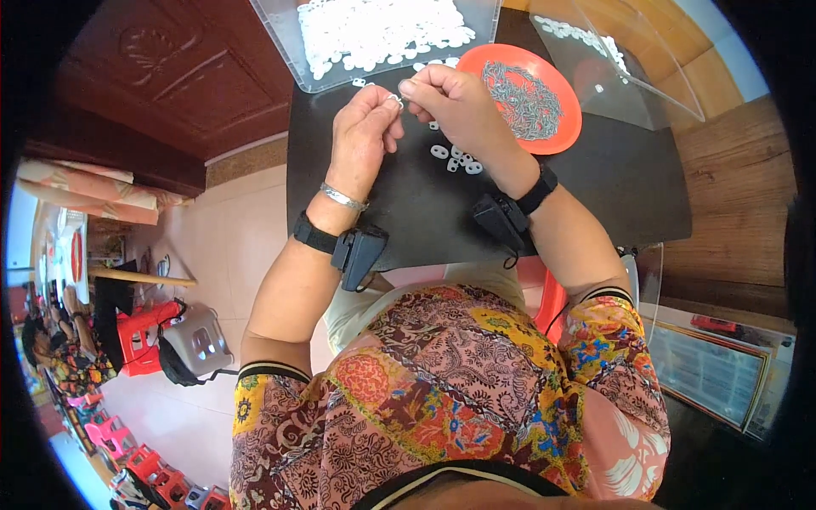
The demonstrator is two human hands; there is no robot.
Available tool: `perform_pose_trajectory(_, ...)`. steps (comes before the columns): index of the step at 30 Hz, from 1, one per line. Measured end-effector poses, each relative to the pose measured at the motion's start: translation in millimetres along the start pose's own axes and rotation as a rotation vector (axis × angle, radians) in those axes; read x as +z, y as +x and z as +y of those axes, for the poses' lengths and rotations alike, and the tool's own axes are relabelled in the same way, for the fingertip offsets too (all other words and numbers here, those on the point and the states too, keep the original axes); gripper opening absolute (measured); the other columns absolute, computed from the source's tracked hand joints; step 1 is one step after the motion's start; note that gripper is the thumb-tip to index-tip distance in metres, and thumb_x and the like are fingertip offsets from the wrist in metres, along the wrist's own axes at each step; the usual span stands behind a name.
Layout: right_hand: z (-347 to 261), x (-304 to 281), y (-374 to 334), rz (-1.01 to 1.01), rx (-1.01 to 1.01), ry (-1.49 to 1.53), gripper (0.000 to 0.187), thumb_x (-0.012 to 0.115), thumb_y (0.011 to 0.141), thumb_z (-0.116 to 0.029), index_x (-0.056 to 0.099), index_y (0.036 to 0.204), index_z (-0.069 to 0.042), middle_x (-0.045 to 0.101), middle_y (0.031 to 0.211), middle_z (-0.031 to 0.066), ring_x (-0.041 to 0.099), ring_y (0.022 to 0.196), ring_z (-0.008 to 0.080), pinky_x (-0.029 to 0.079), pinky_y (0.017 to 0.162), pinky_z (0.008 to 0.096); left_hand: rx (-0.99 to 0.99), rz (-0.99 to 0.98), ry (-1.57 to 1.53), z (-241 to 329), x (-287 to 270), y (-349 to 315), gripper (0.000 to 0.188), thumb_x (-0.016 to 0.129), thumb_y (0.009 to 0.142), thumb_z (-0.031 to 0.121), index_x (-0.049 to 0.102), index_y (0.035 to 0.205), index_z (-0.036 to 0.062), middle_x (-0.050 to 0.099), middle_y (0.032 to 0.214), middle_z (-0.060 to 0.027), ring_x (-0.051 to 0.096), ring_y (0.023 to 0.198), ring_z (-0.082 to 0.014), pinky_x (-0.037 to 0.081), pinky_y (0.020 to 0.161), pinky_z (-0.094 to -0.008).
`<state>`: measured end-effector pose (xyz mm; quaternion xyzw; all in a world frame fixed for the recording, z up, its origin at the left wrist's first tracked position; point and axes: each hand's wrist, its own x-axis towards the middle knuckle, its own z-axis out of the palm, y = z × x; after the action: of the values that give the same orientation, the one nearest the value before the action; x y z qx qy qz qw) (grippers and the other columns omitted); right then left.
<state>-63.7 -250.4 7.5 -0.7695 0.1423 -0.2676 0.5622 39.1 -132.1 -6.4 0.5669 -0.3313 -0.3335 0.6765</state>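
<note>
Above the dark table point(612, 195) my two hands meet, almost touching at the fingertips. My left hand point(361, 127) is closed, pinching a small white plastic piece point(395, 100) between thumb and forefinger. My right hand point(455, 102) is closed too, thumb against forefinger beside that piece; whatever it holds is too small to make out. Several loose white oval pieces point(459, 160) with two holes lie under my right hand. To its right, an orange-red plate point(571, 123) carries a heap of small grey metal parts point(527, 102), which look like screws.
Beyond my hands stands a clear plastic box point(291, 42) full of white pieces. A second clear container point(671, 76) at the far right has more white pieces point(578, 36) by it. Stools point(200, 344) and another person point(72, 353) are at the left.
</note>
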Motion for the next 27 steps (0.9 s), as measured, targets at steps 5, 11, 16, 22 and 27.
perform_pose_trajectory(5,3,1,0,-0.016,0.016,-0.054,0.023,0.059,0.091,-0.024,0.062,0.081,-0.004,0.058,0.069,-0.0013,0.053,0.064,0.006,0.045,0.059,0.0211,-0.003,-0.011,0.026,-2,-1,1,0.016,0.05,0.09,0.015,0.055,0.078,0.0061,0.052,0.062,0.0,0.044,0.05,-0.0063,0.034,0.046,-0.02)
perform_pose_trajectory(11,2,1,-1,-0.002,0.002,-0.081,0.023,0.059,0.09,-0.024,0.063,0.082,-0.003,0.059,0.069,-0.0004,0.054,0.064,0.0063,0.045,0.058,0.0218,-0.005,-0.007,0.028,-2,0,1,0.017,0.049,0.09,0.015,0.055,0.076,0.0061,0.052,0.061,-0.0001,0.044,0.05,-0.0062,0.034,0.045,-0.0203)
perform_pose_trajectory(16,5,2,0,0.0,0.032,-0.138,0.024,0.06,0.09,-0.025,0.063,0.08,-0.004,0.059,0.067,-0.0011,0.053,0.063,0.006,0.044,0.056,0.0218,-0.015,0.009,0.032,-5,2,1,0.019,0.05,0.089,0.015,0.055,0.073,0.0059,0.052,0.059,0.0001,0.044,0.048,-0.0064,0.033,0.043,-0.0207)
perform_pose_trajectory(22,2,6,-3,0.028,-0.048,-0.261,0.025,0.059,0.09,-0.026,0.063,0.078,-0.004,0.058,0.067,-0.0015,0.051,0.061,0.0052,0.042,0.053,0.0214,-0.026,0.057,0.015,-6,6,-1,0.02,0.049,0.089,0.014,0.055,0.073,0.0056,0.052,0.058,0.0002,0.043,0.047,-0.0069,0.033,0.043,-0.0208)
perform_pose_trajectory(27,9,1,1,-0.037,0.021,-0.038,0.026,0.058,0.091,-0.026,0.063,0.079,-0.004,0.058,0.069,-0.001,0.05,0.062,0.0055,0.042,0.055,0.0212,-0.048,0.056,0.025,-4,6,0,0.018,0.049,0.09,0.013,0.055,0.074,0.0059,0.052,0.059,0.0004,0.044,0.047,-0.0069,0.034,0.043,-0.0204)
